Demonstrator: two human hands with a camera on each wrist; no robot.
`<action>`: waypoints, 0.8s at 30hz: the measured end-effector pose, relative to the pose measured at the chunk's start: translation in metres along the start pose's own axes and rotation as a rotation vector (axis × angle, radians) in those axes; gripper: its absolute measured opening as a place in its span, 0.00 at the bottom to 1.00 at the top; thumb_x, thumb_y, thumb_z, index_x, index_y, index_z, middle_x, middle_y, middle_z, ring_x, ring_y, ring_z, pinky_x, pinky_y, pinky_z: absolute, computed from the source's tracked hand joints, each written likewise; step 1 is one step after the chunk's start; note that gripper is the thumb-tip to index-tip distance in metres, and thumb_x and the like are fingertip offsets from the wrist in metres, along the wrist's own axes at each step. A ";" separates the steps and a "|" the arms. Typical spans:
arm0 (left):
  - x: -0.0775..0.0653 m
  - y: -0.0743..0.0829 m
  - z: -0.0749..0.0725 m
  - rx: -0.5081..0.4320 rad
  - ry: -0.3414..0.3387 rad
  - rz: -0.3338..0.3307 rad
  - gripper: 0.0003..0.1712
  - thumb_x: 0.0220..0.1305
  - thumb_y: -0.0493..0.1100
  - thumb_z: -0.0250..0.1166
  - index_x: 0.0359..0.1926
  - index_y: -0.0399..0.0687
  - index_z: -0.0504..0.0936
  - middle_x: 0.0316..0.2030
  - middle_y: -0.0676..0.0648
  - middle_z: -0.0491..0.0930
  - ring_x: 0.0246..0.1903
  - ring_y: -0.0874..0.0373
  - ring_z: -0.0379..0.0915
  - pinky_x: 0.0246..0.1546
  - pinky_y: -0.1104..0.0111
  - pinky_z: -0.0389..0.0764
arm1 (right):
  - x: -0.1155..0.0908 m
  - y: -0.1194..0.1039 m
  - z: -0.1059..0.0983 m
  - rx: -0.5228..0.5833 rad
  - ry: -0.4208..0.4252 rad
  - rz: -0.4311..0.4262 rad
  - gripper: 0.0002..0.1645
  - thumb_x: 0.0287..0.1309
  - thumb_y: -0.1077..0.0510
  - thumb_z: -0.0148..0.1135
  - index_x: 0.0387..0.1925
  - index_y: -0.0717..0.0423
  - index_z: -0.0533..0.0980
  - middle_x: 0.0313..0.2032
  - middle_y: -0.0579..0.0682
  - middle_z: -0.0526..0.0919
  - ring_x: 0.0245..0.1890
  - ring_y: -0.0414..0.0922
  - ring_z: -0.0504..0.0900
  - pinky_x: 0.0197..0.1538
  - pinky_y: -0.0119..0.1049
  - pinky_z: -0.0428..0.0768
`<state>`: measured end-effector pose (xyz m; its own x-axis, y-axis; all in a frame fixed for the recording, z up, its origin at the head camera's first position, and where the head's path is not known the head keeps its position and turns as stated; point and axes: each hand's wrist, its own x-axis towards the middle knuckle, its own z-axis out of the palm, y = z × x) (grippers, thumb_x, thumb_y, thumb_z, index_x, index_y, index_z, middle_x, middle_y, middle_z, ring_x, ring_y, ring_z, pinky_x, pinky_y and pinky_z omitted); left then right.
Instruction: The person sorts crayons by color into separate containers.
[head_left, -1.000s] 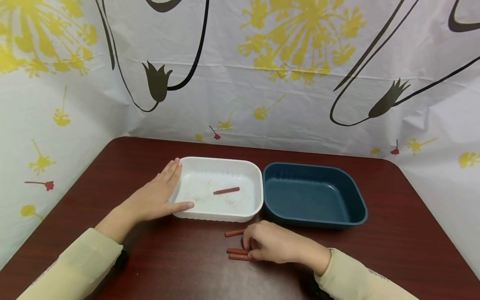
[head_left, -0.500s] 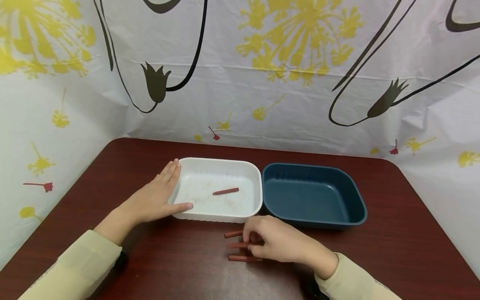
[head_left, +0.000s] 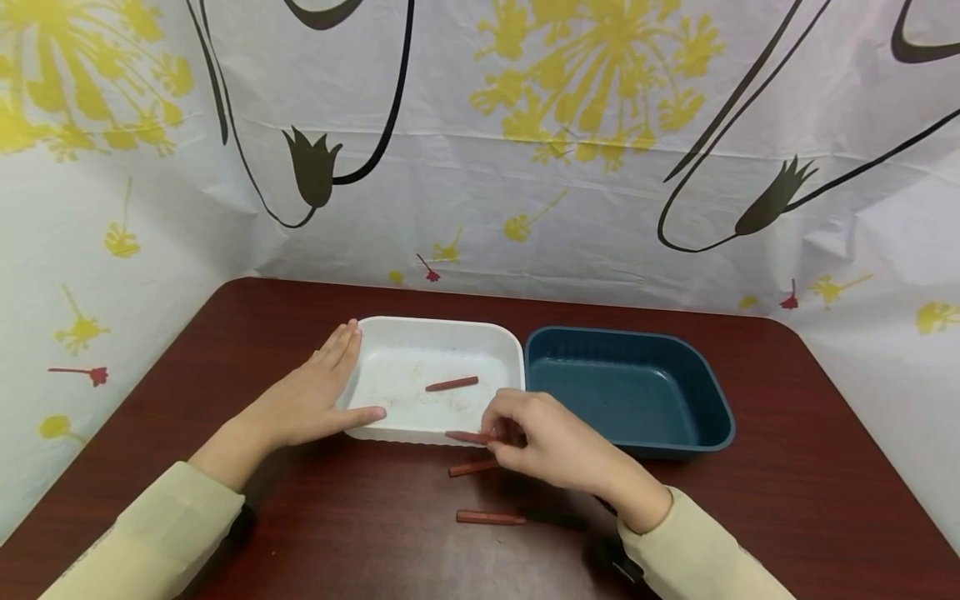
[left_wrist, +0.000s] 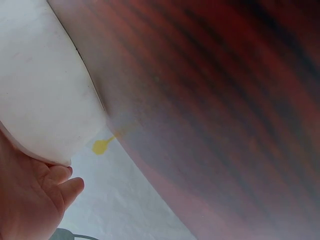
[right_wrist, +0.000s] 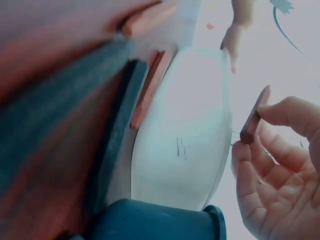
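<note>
Working from the head view's clock, we judged the step in hand to be the carry of one reddish-brown stick (head_left: 468, 437) to the white tray (head_left: 420, 350). Our right hand (head_left: 543, 437) pinched that stick between thumb and fingertips, and its free end pointed to nine o'clock, across the tray's six o'clock wall. The right wrist view showed it held in the air, touching only our fingers. The next move, we thought, called for lifting it clear of the rim toward eleven o'clock, then lowering it beside the lone stick (head_left: 452, 384) on the tray floor, which lay at ten o'clock from our grip.

Our left hand (head_left: 311, 396) lay against the tray's nine o'clock side, its fingers straight, its thumb reaching over the near rim, probably as a steadying hold. Two loose sticks remained on the table (head_left: 337, 533): the upper loose stick (head_left: 472, 468) near eight o'clock from our right hand, the lower loose stick (head_left: 491, 518) at seven. The blue tray (head_left: 615, 392) stood at two.
</note>
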<state>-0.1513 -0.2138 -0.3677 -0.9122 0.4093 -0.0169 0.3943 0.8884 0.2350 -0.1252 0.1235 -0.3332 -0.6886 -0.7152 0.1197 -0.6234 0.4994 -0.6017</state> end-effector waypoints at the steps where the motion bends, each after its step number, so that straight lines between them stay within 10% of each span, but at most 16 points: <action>1: 0.000 0.000 0.000 0.000 0.000 0.001 0.67 0.61 0.77 0.54 0.77 0.32 0.38 0.79 0.39 0.31 0.79 0.41 0.31 0.74 0.44 0.54 | 0.002 0.001 -0.001 -0.002 0.015 -0.007 0.07 0.59 0.63 0.67 0.34 0.47 0.78 0.29 0.39 0.76 0.27 0.35 0.73 0.30 0.27 0.76; 24: 0.001 0.000 0.000 0.008 0.011 0.010 0.67 0.61 0.77 0.54 0.77 0.31 0.39 0.79 0.37 0.34 0.79 0.40 0.33 0.74 0.44 0.54 | 0.049 0.023 0.006 -0.127 0.100 0.046 0.04 0.60 0.62 0.68 0.37 0.54 0.81 0.34 0.46 0.80 0.35 0.44 0.79 0.39 0.31 0.79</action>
<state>-0.1526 -0.2134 -0.3681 -0.9095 0.4156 -0.0036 0.4040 0.8860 0.2278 -0.1711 0.0971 -0.3465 -0.7467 -0.6414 0.1761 -0.6281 0.5928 -0.5041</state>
